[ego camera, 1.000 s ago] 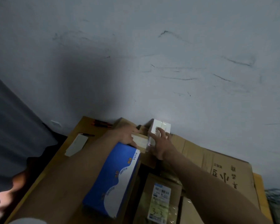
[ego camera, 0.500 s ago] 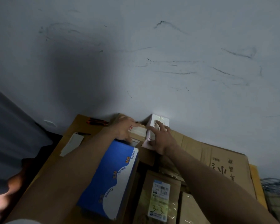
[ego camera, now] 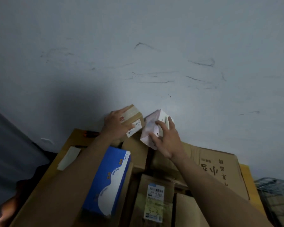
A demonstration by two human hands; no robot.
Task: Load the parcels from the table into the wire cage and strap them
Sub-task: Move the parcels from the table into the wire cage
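My left hand (ego camera: 116, 126) grips a small brown cardboard parcel (ego camera: 134, 119) with a white label, lifted off the pile near the wall. Beside it my right hand (ego camera: 166, 138) holds a small white box (ego camera: 152, 126), tilted and raised above the other parcels. Below them lie a blue box (ego camera: 111, 181) printed "Gentle", a brown parcel with a label marked "3-3" (ego camera: 155, 200), and a large flat carton with printed characters (ego camera: 220, 171). A corner of the wire cage (ego camera: 275, 190) shows at the lower right.
The parcels lie on a wooden table (ego camera: 69, 145) pushed against a scuffed grey wall. A white strip (ego camera: 68, 158) and a red-black pen (ego camera: 90, 134) lie on the table's left part. A dark shape fills the far left.
Both hands have lifted their boxes off the pile and tilted them; before, the boxes sat on the cartons with my hands resting on them.
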